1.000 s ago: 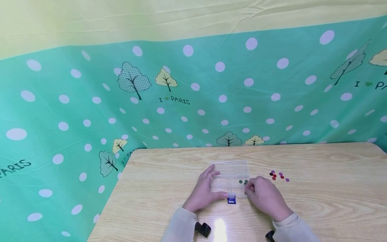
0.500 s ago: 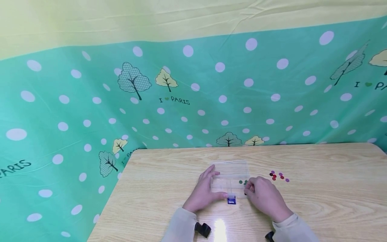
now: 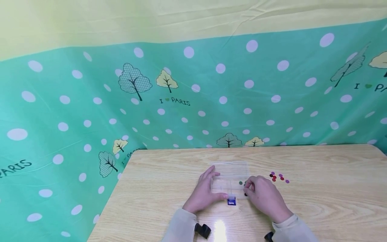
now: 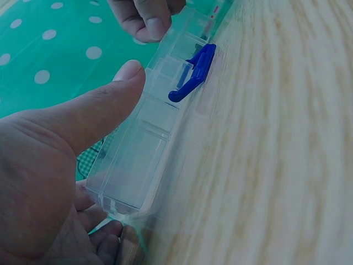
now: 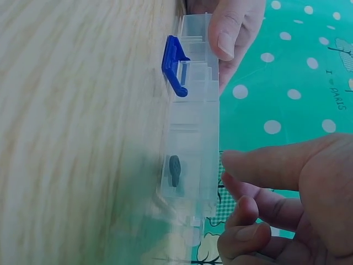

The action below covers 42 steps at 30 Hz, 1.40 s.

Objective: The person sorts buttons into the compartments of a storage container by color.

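A clear plastic compartment box (image 3: 222,188) lies on the table with its lid (image 3: 232,168) laid back and a blue latch (image 3: 231,201) at its front. My left hand (image 3: 202,191) grips the box's left end, thumb on the front edge and fingers along the side. Over the right compartment is my right hand (image 3: 264,195), its thumb (image 5: 248,165) and index fingertip close together; I see nothing between them. Below these fingertips sits a dark button-like disc (image 5: 175,165), seen through the front wall. A green disc (image 3: 240,183) lies further back in that compartment; another is partly hidden by my fingers.
Several small discs lie loose on the wooden table (image 3: 332,188) right of the box, among them a red disc (image 3: 282,178), a purple disc (image 3: 287,181) and a black disc (image 3: 271,175). A green dotted cloth (image 3: 205,101) hangs behind the table's back edge.
The right fingertips have shifted slightly, showing more of the dark disc below them and covering more of the green ones. The left hand and box stay put.
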Available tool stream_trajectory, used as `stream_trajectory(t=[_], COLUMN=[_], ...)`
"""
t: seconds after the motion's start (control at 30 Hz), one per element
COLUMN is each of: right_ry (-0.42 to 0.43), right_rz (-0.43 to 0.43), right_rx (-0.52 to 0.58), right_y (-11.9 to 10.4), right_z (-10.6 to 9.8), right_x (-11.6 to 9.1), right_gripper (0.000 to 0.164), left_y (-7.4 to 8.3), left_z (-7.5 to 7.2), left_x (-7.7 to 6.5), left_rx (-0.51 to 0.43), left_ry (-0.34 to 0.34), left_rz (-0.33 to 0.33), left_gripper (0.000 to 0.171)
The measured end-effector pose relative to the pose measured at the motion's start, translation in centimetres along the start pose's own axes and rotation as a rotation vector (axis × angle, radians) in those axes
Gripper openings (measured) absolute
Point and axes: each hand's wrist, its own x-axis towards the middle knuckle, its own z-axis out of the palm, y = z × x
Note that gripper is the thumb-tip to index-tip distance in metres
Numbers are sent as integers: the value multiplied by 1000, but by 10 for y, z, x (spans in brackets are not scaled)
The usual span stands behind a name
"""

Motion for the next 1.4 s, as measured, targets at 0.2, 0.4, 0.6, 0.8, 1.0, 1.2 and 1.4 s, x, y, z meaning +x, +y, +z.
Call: stream_trajectory(t=[0.2, 0.4, 0.6, 0.8, 1.0, 1.2, 1.4], right_ry=[11, 8, -2, -8, 8, 31, 68], right_rz=[2, 28, 36, 61, 70, 60, 27], right_rx=[20, 32, 50, 64, 60, 69, 82], right_y=[0, -1, 0, 3, 6, 9, 16], right_z=[-1, -2, -4, -6, -7, -8, -8], right_x=[1, 3, 4, 7, 9, 9, 12], right_gripper=[9, 7, 6, 5, 6, 8, 10], left_y=[1, 1, 0, 0, 1, 1, 1], left_z=[1, 1, 1, 0, 1, 1, 0], left_x=[1, 1, 1, 0, 0, 0, 0], left_rx=[-1, -9, -12, -3, 17, 13, 15], left_ry=[3, 4, 5, 4, -2, -4, -9], left_rz=[-3, -6, -8, -10, -15, -14, -8], left_gripper=[85, 85, 84, 85, 87, 87, 86])
